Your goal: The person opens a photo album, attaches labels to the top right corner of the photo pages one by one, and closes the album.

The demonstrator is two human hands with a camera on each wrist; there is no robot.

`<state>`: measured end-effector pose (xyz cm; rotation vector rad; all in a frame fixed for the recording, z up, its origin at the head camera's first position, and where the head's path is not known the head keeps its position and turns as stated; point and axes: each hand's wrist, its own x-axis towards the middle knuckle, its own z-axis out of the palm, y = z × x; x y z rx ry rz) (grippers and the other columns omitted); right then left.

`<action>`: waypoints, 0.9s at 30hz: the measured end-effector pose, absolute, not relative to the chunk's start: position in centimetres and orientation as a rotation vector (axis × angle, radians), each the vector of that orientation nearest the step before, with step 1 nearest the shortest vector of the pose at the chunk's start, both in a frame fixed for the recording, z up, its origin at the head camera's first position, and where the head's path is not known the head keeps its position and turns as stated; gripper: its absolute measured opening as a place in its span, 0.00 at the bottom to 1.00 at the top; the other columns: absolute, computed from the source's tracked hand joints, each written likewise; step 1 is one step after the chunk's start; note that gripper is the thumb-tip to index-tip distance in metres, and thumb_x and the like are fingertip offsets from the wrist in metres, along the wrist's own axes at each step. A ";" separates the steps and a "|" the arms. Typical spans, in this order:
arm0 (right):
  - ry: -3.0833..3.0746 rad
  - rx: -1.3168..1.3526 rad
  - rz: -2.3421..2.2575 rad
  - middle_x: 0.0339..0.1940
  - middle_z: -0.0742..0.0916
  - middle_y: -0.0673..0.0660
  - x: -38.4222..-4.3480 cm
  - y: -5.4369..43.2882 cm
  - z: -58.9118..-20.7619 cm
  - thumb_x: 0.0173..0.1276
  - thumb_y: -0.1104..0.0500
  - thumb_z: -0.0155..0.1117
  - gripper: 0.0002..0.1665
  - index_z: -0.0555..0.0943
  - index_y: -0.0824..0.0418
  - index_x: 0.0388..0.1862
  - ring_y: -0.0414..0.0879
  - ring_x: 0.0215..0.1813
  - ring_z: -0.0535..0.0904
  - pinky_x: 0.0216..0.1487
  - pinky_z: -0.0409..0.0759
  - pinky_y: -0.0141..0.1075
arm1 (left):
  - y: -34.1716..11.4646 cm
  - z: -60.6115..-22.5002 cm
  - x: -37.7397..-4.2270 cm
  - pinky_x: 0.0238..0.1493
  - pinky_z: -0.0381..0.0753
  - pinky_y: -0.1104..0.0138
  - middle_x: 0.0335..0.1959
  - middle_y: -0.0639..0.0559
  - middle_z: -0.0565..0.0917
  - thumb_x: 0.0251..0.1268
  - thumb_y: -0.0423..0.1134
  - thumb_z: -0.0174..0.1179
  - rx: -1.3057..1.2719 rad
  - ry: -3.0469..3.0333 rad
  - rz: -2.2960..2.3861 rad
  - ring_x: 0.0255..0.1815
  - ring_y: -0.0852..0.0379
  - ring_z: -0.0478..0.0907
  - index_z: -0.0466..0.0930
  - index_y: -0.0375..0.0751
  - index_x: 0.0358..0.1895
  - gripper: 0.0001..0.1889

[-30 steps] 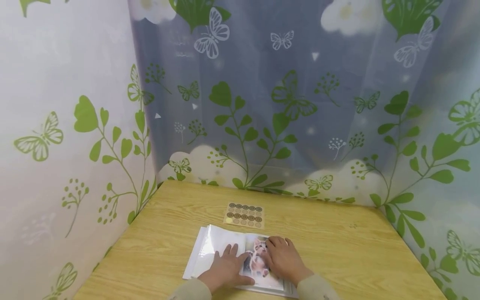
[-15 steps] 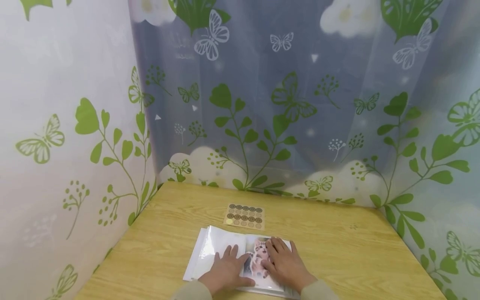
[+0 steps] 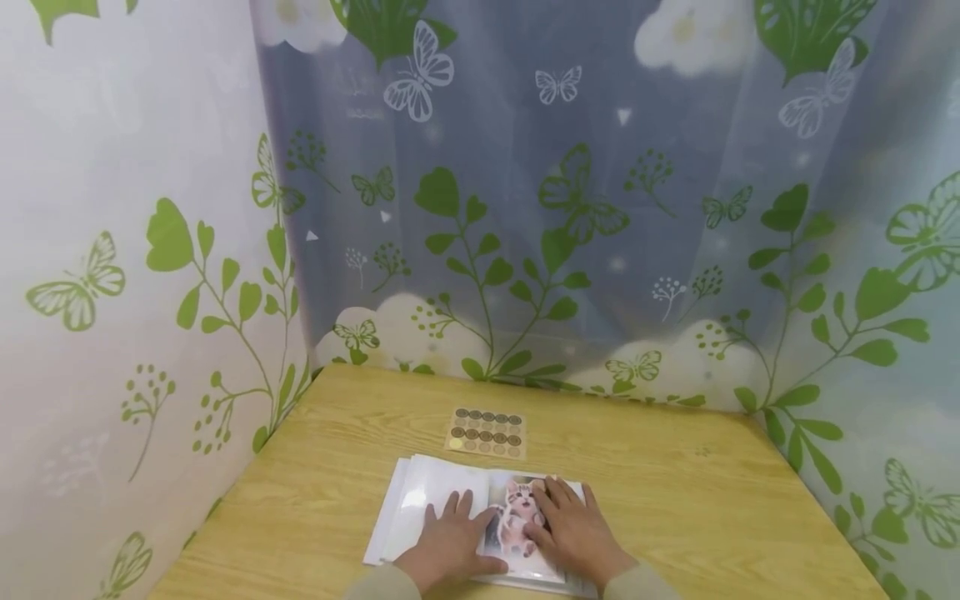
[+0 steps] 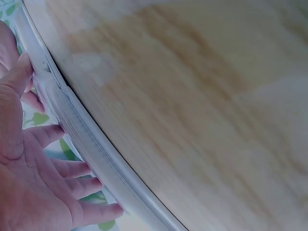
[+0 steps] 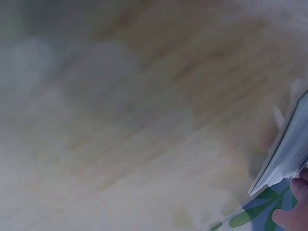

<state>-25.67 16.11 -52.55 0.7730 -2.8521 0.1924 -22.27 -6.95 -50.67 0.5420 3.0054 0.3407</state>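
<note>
A photo album [image 3: 423, 487] with clear, shiny sleeves lies spread on the table. Its right page shows a kitten picture [image 3: 516, 525]; the left page looks white. My left hand [image 3: 448, 542] rests across the inner part of the pages, fingers straight and spread, thumb toward the picture's lower edge. On the right side of the kitten picture lies my right hand [image 3: 579, 529], fingers extended, covering part of it. The left wrist view shows the left hand [image 4: 41, 178] against the album's layered page edges [image 4: 96, 137]. Only a bit of the right hand [image 5: 294, 209] appears in the right wrist view, beside the album's corner [image 5: 286, 151].
Just beyond the album is a tan sheet of round stickers [image 3: 486, 432], dark and light rows with one yellow dot. The wood-grain table [image 3: 660, 475] meets a curtain [image 3: 495, 183] printed with leaves and butterflies at the back and both sides.
My right hand has turned and flattened on the right page, its bent fingers now stretched out and its thumb over the kitten picture. The left hand stays in place.
</note>
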 end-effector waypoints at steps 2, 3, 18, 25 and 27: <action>-2.840 0.773 0.202 0.71 0.72 0.66 -25.5 16.1 -52.6 0.75 0.37 0.49 0.39 0.71 0.63 0.71 0.62 0.72 0.66 0.70 0.55 0.67 | -7.1 -50.8 -22.3 0.65 0.58 0.31 0.73 0.35 0.65 0.52 0.73 0.60 0.552 3.009 0.335 0.73 0.34 0.60 0.71 0.52 0.70 0.45; -2.837 0.775 0.210 0.70 0.73 0.66 -25.5 16.1 -52.6 0.75 0.37 0.50 0.39 0.71 0.63 0.71 0.62 0.71 0.66 0.70 0.55 0.67 | -7.2 -50.9 -22.3 0.65 0.58 0.31 0.73 0.35 0.65 0.52 0.73 0.60 0.557 3.008 0.335 0.73 0.34 0.60 0.71 0.52 0.70 0.44; -2.928 0.673 0.222 0.70 0.73 0.66 -25.9 16.5 -52.5 0.73 0.32 0.48 0.45 0.71 0.68 0.69 0.62 0.72 0.66 0.71 0.53 0.65 | -7.2 -51.3 -22.6 0.64 0.55 0.29 0.73 0.37 0.64 0.50 0.76 0.59 0.553 3.028 0.343 0.73 0.34 0.59 0.70 0.49 0.71 0.48; -2.926 0.609 0.273 0.67 0.75 0.66 -26.2 16.2 -52.6 0.75 0.35 0.49 0.40 0.73 0.66 0.67 0.62 0.70 0.68 0.71 0.56 0.65 | -7.3 -51.4 -22.4 0.62 0.59 0.28 0.74 0.38 0.64 0.50 0.76 0.59 0.543 3.024 0.365 0.73 0.33 0.59 0.70 0.50 0.71 0.48; -2.903 0.600 0.280 0.65 0.76 0.66 -26.3 16.0 -52.5 0.74 0.36 0.51 0.38 0.74 0.65 0.66 0.62 0.69 0.69 0.70 0.57 0.65 | -7.3 -51.3 -22.4 0.62 0.59 0.28 0.74 0.38 0.64 0.50 0.76 0.59 0.540 3.026 0.350 0.73 0.33 0.59 0.70 0.51 0.71 0.48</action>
